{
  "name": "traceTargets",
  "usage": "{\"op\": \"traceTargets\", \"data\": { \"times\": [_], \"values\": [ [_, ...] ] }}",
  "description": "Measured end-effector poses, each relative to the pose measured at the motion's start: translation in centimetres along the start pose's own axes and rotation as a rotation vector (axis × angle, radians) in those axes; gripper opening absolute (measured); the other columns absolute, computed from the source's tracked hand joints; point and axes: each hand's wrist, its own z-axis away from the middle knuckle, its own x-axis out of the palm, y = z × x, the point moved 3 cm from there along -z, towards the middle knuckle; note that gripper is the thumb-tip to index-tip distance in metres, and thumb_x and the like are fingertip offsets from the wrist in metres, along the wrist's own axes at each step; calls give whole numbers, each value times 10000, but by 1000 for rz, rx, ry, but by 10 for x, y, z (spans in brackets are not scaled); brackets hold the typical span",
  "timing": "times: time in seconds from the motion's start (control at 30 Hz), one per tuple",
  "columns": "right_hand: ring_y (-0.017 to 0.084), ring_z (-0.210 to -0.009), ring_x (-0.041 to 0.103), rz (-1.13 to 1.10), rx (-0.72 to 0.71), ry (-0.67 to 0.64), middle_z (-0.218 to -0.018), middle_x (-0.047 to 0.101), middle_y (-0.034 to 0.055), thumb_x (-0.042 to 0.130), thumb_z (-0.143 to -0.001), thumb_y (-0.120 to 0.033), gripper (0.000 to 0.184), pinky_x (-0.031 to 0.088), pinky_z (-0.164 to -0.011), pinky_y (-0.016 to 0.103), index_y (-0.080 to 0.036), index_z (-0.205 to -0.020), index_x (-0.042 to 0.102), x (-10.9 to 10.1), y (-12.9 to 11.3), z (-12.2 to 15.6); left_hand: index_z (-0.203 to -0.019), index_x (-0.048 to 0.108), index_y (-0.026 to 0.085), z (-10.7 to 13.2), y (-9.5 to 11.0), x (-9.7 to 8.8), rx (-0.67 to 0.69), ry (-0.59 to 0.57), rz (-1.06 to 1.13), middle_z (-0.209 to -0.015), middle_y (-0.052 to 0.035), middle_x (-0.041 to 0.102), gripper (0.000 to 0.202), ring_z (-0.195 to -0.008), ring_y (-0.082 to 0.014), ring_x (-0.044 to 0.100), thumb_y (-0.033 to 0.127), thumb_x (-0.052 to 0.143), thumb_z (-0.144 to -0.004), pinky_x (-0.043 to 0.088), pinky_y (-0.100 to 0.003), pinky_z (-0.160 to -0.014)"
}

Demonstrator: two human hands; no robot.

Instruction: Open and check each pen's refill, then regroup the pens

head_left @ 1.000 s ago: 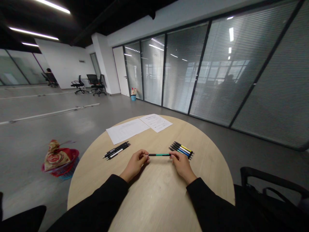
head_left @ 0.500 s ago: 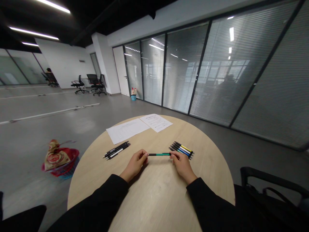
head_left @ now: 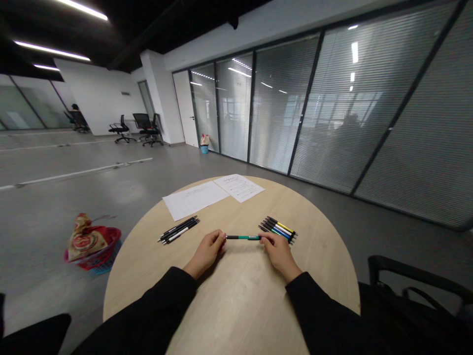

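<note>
Green-barrelled pen point(head_left: 243, 237) stayed pinched at both ends between the nearly closed left hand point(head_left: 205, 252) and right hand point(head_left: 280, 255), barely shifting.

head-worn view looks forward and down at the left hand point(head_left: 205, 254) and right hand point(head_left: 280, 255).

- two paper sheets point(head_left: 212, 193) side by side at tabletop's point(head_left: 236, 305) far edge
- pen bunch point(head_left: 179, 230) left of centre
- second pen bunch point(head_left: 277, 230) right of centre
- single pen point(head_left: 244, 237) between bunches, between left hand point(head_left: 205, 254) and right hand point(head_left: 280, 254)
- basket point(head_left: 111, 241) on floor point(head_left: 74, 197) off tabletop's left edge, bag point(head_left: 83, 239) in it
</note>
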Motion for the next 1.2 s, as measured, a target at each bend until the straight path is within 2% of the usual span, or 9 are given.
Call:
{"op": "traceTargets", "data": {
  "times": [0.43, 0.77, 0.9, 1.0, 1.2],
  "values": [
    [205, -711, 649, -16, -23, -25, -853, 742, 78, 514, -847, -295, 319, 497, -678, 309, -149, -984, 762, 0, -3, 0, -604, 482, 200, 1, 0, -1, -39, 59, -77, -464, 36, 477, 530, -434, -114, 389, 659, 472, -868, 291, -248, -479],
    [196, -684, 637, -65, -27, -68, -852, 742, 76, 520, -845, -301, 333, 493, -639, 298, -150, -1026, 755, 2, 0, 0, -500, 439, 208, 0, -1, 0, -67, 6, -18, -414, 27, 427, 598, -421, -118, 395, 687, 469, -856, 300, -262, -496],
    [185, -656, 620, -67, -23, -77, -816, 732, 63, 511, -849, -292, 327, 473, -608, 283, -151, -1023, 749, 2, -1, 0, -588, 512, 189, 1, -2, -1, -88, -2, -30, -468, 20, 487, 551, -439, -114, 392, 652, 454, -881, 286, -254, -497],
    [174, -617, 607, -50, -23, -61, -787, 724, 57, 505, -856, -296, 322, 463, -587, 278, -149, -1007, 749, 2, -1, 1, -681, 534, 184, 0, -3, 0, -52, 5, -3, -547, 17, 535, 468, -493, -121, 433, 612, 507, -867, 307, -244, -514],
    [194, -663, 631, -25, -39, -6, -826, 737, 75, 509, -854, -312, 327, 482, -608, 294, -154, -999, 756, 1, 1, 0, -860, 523, 186, -3, -10, 3, 1, -60, 137, -594, 60, 510, 278, -530, -107, 439, 448, 613, -834, 323, -224, -529]
  ]
}}
